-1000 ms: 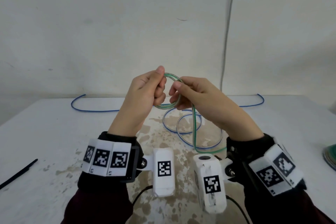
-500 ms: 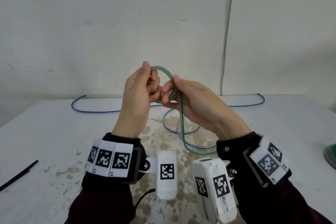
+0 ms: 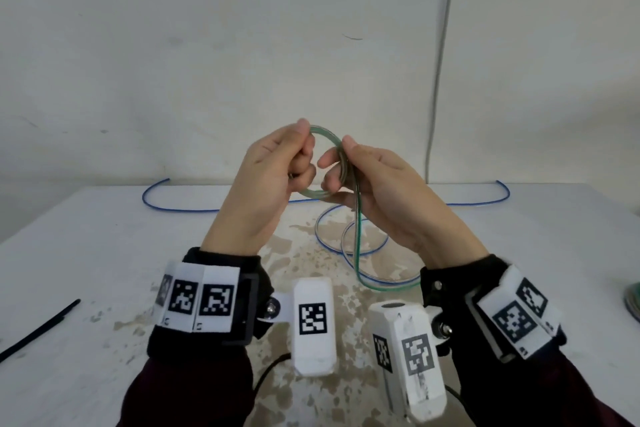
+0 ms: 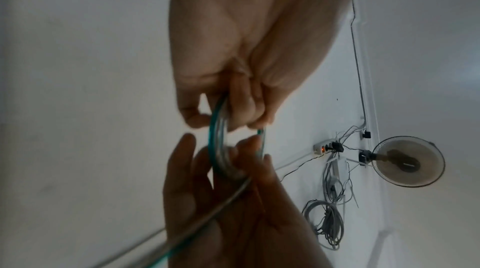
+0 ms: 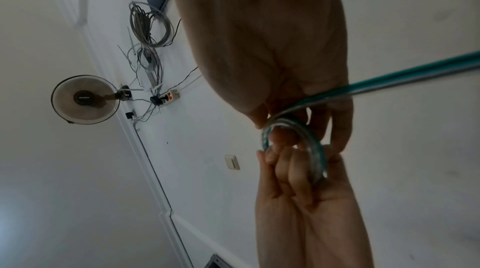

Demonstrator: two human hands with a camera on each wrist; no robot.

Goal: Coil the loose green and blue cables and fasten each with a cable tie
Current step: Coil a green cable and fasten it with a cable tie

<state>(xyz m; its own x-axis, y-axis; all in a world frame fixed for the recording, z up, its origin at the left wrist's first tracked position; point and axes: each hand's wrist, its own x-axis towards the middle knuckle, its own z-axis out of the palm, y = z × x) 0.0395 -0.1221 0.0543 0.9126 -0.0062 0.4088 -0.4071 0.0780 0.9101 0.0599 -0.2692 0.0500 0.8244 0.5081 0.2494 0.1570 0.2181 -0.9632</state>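
Hands raised above a stained table (image 3: pixel 104 246): the left hand (image 3: pixel 273 180) pinches the small coil of green cable (image 3: pixel 341 163), fingers curled around one side, while the right hand (image 3: pixel 377 191) grips the opposite side, the loose tail trailing below its fingers. Done well, each new loop lies flush beside the pinching thumb, the tail fed untwisted. Blue cable (image 3: pixel 349 243) lies beyond the fingertips.

The green cable (image 3: pixel 341 163) is a clear tube with a green core, wound into a small ring of several turns held up at the centre of the frame; its loose tail drops to the table in a curve at lower centre. The blue cable (image 3: pixel 180 208) lies loose across the back of the table, looping at centre. A black cable tie (image 3: pixel 38 329) lies flat at the left edge.
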